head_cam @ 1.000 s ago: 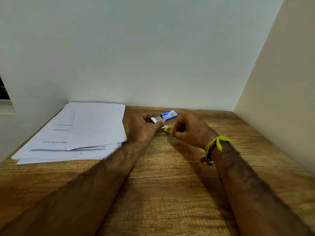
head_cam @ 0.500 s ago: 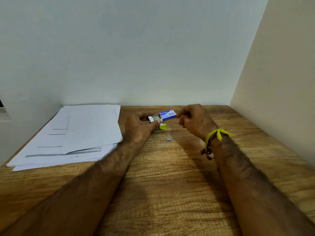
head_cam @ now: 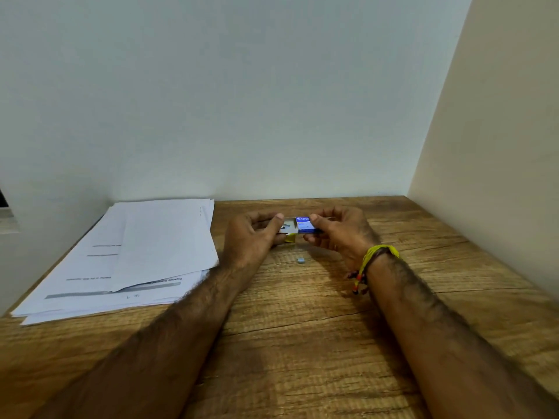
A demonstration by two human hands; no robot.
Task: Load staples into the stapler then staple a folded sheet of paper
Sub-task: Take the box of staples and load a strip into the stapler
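**Head view: sliding the staple box open**

Head camera shows the small blue cardboard staple box (head_cam: 305,224) pinched between both hands above the wooden desk (head_cam: 317,328). The right hand (head_cam: 338,234) clamps the blue sleeve; the left hand (head_cam: 252,237) pinches the pale inner tray (head_cam: 288,225), drawn out leftward. Best to keep the tray level so staples stay in. A yellow object, perhaps the stapler, peeks below the left thumb. White paper sheets (head_cam: 136,252) lie left of the grip.
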